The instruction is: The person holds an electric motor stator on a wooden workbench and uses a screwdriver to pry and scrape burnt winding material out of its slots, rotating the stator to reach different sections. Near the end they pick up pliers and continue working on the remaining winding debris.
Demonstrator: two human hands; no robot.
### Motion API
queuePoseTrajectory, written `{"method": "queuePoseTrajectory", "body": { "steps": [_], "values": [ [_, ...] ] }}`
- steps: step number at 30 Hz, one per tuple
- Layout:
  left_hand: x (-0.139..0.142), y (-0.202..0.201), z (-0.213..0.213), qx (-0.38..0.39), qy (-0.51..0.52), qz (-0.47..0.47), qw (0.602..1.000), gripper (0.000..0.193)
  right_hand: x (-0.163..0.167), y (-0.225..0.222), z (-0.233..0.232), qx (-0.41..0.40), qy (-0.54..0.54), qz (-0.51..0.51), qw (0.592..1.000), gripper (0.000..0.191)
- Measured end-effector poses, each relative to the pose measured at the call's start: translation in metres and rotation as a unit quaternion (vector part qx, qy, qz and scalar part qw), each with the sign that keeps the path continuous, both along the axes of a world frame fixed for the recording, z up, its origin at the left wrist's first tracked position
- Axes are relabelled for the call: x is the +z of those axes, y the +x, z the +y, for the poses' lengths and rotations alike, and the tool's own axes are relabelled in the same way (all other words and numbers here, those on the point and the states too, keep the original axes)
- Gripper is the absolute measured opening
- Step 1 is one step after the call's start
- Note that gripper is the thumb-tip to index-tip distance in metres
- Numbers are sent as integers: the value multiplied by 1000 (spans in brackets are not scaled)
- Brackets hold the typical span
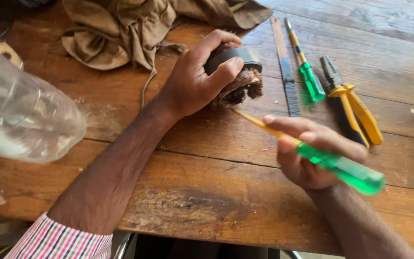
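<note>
The left hand [195,81] is wrapped tight around a small motor coil [238,79], a round metal ring with brown copper wire bunched at its end. It presses the coil down on the wooden table [207,192], far from the person.

The right hand [312,153] sits closer to the person and squeezes a screwdriver with a green handle [331,163]. The screwdriver is long and lies slanted. Its handle points down and right, and its thin tip points up and left, touching the wire just below the left thumb.

Another green screwdriver [307,72], a metal file [286,72] and yellow pliers [355,108] lie to the right.
</note>
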State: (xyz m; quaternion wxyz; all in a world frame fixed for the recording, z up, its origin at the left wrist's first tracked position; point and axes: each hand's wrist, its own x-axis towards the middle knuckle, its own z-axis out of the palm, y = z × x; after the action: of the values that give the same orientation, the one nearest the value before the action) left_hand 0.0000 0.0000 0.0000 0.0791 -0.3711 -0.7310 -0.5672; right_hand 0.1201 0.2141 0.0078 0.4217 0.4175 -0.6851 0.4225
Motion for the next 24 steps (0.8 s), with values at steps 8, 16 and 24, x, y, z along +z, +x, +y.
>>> {"method": "queuePoseTrajectory", "body": {
  "steps": [8, 16, 24],
  "values": [
    [2, 1, 3, -5, 26, 6, 1000, 41, -7, 6, 23, -118, 44, -32, 992, 32],
    [3, 1, 4, -4, 24, 11, 1000, 41, -9, 3, 16, -90, 57, -89, 990, 30],
    [0, -1, 4, -5, 24, 31, 999, 41, 5, 8, 12, -141, 144, -105, 974, 21]
  ]
}}
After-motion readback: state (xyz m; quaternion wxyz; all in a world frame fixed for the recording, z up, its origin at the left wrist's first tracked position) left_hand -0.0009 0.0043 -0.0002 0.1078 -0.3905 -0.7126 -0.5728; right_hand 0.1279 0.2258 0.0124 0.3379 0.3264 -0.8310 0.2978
